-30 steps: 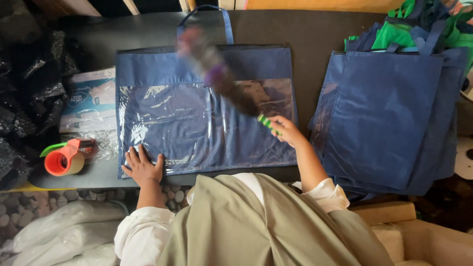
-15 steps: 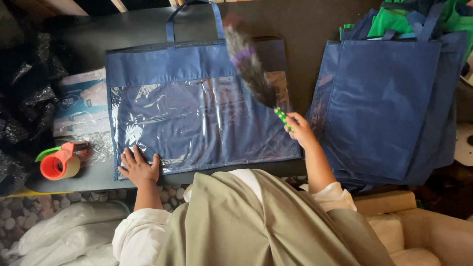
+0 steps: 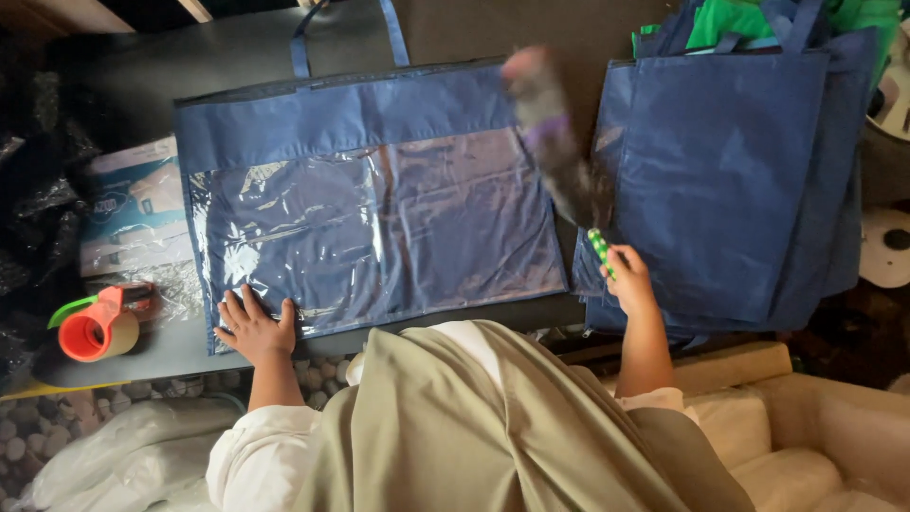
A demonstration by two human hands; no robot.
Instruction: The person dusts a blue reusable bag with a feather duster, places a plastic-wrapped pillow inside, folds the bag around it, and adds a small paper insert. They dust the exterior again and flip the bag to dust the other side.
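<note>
Pressing flat on the near left corner of a blue bag (image 3: pixel 370 204), the left hand (image 3: pixel 254 327) lies with its fingers spread wide and holds nothing; the palm rests on the bag's lower edge where it meets the front of the dark table (image 3: pixel 171 346). Nearest of all is the person's own body, a white sleeve and an olive cloth filling the bottom of the view. On the other side, the right hand (image 3: pixel 628 277) is closed around the green, dotted handle of a feather duster (image 3: pixel 555 152). That hand sits just off the bag's right edge, in front of a stack of blue bags (image 3: pixel 730 180). The duster slants up and to the left from the fist, its dark, purplish head blurred over the upper right corner of the flat bag.

The flat bag lies in the middle of the table, its clear plastic front panel facing up and wrinkled, its two handles pointing away from the person. Left of the pressing hand, near the table's edge, sits an orange tape dispenser (image 3: pixel 98 325) with a green rim. Just beyond it lies a pale printed packet in plastic wrap (image 3: pixel 133 223), touching the bag's left side. Farther right, something green (image 3: pixel 735 19) shows above the stacked bags.
</note>
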